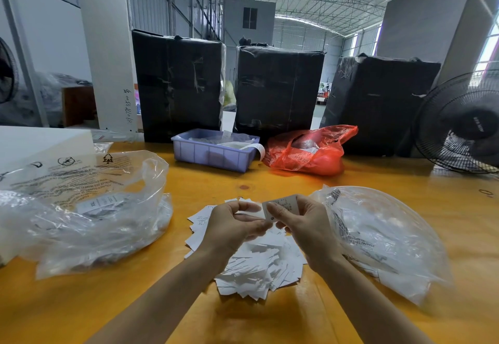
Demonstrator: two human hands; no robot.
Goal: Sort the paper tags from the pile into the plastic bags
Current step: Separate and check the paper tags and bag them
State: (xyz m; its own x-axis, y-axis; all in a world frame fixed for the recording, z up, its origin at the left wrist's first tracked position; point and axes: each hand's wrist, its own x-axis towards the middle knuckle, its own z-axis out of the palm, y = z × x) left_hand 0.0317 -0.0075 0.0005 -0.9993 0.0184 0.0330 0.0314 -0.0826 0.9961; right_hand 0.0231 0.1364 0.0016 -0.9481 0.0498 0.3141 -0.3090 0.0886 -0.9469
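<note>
White paper tags lie in a loose heap [259, 262] on the orange wooden table [270, 322] directly beneath my two bare hands, which meet just above the pile. My right hand [305, 227] pinches a single white tag printed with the letter S [279, 207] between thumb and fingers, holding it upright at chest centre. My left hand [232, 224] is curled, its fingertips closed on a second white paper tag [249, 210] that sits just beside and touching the first. To my left sprawls a crumpled clear plastic bag with printed warning text [81, 208], a tag marked XL visible inside it; to my right rests a second clear plastic bag [378, 235], puffed up and near the pile's edge. Farther back on the table stand a lilac plastic bin [213, 154] and a red plastic bag [310, 152], side by side. Behind them rise three tall bundles wrapped in black film [278, 87], and a black electric fan [464, 124] stands at the far right.
</note>
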